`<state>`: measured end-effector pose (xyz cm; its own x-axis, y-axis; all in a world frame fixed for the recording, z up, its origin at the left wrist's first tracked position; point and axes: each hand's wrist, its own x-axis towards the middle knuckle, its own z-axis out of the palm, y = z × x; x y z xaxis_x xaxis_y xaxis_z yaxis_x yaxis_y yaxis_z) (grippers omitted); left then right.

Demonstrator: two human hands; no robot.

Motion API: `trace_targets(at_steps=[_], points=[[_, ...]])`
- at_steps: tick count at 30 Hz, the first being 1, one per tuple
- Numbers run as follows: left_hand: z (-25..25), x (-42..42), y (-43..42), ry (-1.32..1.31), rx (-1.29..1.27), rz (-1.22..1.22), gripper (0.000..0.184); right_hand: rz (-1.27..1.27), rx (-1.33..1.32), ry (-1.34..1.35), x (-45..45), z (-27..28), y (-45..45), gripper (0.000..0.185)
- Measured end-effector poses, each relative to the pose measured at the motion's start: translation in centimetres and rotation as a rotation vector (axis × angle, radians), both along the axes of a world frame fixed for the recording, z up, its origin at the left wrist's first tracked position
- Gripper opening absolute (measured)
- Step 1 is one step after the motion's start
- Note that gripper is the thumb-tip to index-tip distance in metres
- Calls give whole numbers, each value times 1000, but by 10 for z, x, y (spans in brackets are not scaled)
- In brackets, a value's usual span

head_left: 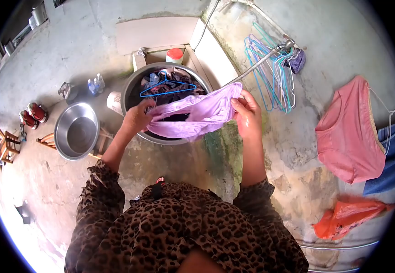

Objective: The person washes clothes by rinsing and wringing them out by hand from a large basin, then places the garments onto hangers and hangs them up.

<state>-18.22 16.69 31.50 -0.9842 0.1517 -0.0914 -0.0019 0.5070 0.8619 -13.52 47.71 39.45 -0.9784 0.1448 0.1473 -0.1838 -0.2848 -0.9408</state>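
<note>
Lilac underpants [208, 111], wrinkled, are spread sideways between my two hands above a large metal basin. My left hand [138, 116] is closed on the left end of the cloth. On the other side, my right hand [248, 113] pinches the right end between thumb and fingers. Beneath the cloth, the large basin [168, 142] holds a heap of dark clothes [179, 75]. A blue clothes hanger [168, 93] lies on top of that heap. The lilac cloth hides part of the basin's contents.
An empty metal basin [62, 148] rests on a wooden chair at left. Several hangers [275, 68] hang from a pipe at upper right. Pink underpants [350, 132] and a red plastic bag [350, 218] hang at right. A red-lidded tub [174, 55] stands behind the large basin.
</note>
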Motion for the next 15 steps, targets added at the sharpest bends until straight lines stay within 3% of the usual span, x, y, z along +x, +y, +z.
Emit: trace_targets(at_steps=[3, 4, 5, 7, 10, 13, 15], points=[[-53, -9, 1, -25, -277, -264, 25, 36, 163, -14, 0, 5, -2, 36], [-86, -10, 4, 188, -110, -274, 23, 47, 231, -11, 0, 5, -3, 36], [-69, 0, 10, 231, -127, -311, 20, 33, 267, 15, 0, 6, -6, 36], [-96, -2, 16, 210, -91, -302, 32, 3, 341, 65, 2, 11, -13, 36], [-23, 12, 34, -302, -475, -260, 60, 88, 420, 70, 5, 21, -16, 38], [-29, 23, 35, 11, -593, -210, 84, 236, 440, 53, 7, 26, -17, 46], [-28, 23, 36, 138, -634, -171, 87, 287, 488, 64, 7, 23, -18, 49]])
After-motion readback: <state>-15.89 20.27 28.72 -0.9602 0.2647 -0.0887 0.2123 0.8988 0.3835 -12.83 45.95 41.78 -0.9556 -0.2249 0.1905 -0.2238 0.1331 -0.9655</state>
